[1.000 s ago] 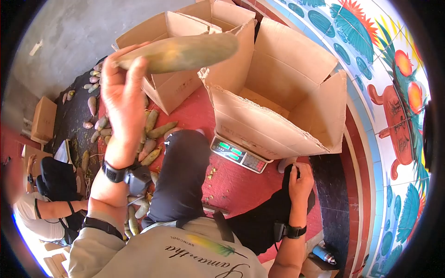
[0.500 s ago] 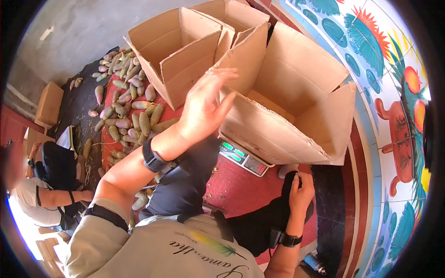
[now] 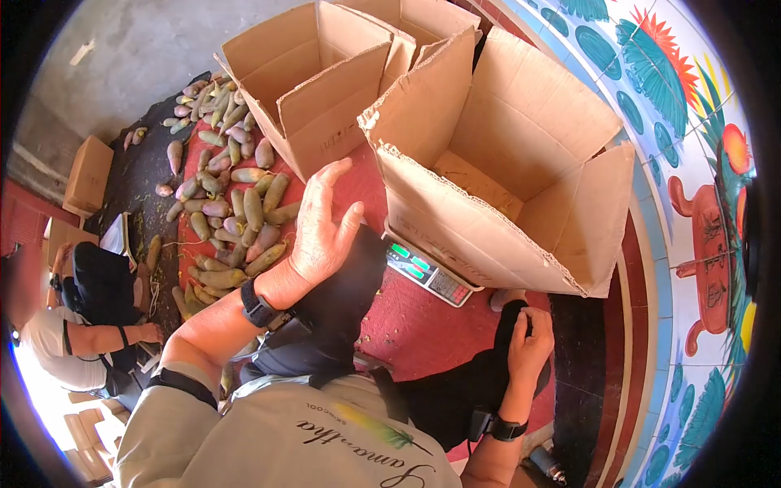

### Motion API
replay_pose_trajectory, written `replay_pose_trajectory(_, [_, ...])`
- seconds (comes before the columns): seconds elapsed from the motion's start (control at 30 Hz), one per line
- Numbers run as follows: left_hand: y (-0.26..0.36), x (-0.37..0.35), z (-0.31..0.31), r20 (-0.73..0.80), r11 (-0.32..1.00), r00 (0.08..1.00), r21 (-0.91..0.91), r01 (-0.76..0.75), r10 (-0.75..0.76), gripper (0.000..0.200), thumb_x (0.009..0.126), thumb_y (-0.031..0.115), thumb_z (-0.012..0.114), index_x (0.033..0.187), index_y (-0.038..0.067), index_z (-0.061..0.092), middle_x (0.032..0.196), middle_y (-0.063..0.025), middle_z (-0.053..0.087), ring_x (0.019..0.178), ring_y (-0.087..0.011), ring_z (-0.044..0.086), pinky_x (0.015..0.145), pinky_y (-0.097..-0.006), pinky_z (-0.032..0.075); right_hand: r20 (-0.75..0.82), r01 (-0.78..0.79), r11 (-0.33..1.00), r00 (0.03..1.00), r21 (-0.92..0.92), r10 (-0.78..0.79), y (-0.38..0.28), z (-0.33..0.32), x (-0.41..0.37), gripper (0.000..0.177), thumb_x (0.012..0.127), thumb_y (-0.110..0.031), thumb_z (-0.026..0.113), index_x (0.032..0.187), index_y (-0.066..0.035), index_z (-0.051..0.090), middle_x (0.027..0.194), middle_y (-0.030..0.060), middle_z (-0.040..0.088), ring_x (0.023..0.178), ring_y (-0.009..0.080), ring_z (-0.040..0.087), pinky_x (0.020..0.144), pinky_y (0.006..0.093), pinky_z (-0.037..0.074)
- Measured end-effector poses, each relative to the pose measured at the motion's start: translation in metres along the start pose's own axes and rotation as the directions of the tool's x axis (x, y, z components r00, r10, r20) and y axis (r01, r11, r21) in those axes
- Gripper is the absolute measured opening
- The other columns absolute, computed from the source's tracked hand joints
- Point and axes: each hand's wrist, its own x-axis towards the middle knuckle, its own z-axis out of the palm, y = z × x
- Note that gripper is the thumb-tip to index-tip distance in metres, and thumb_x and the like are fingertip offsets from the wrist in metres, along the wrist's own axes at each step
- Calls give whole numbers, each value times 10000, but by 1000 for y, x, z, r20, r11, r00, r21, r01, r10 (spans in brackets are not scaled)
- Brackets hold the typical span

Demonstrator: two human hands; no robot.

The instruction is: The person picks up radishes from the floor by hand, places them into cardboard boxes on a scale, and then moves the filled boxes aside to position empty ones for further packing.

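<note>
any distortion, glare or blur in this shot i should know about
In the head view, fisheye bending curves the painted, tiled wall and leaves black corners; in the head view, glare washes out the lower-left edge beside the white-shirted co-worker, whose head is blurred; also in the head view, the bare left hand and nearest brown cardboard box look fairly sharp.

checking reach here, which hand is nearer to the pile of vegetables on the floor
Left. The left hand is raised just to the right of the pile of vegetables in view; the right hand is by the right knee, across the scale from the pile.
</note>
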Motion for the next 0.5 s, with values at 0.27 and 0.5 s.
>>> replay_pose_trajectory(0.27, [3, -1, 2, 54, 999, 998, 17, 33, -34, 422, 823, 61, 495, 1217, -30, 374, 1180, -175, 436, 1120, -283, 422, 945, -343, 331, 28, -6, 1000, 1000, -6, 6, -3, 2, 2, 72, 765, 0, 548, 829, 10, 580, 823, 171, 585, 776, 343, 559, 821, 384, 412])
replay_pose_trajectory(0.5, [2, -1, 3, 59, 999, 998, 38, 16, -19, 407, 828, 76, 505, 1208, -12, 389, 1178, -170, 428, 1089, -284, 435, 906, -336, 366, 33, -8, 1000, 999, -2, 8, -2, 2, 1, 73, 762, 5, 550, 827, 19, 581, 818, 171, 581, 782, 336, 560, 766, 371, 429])
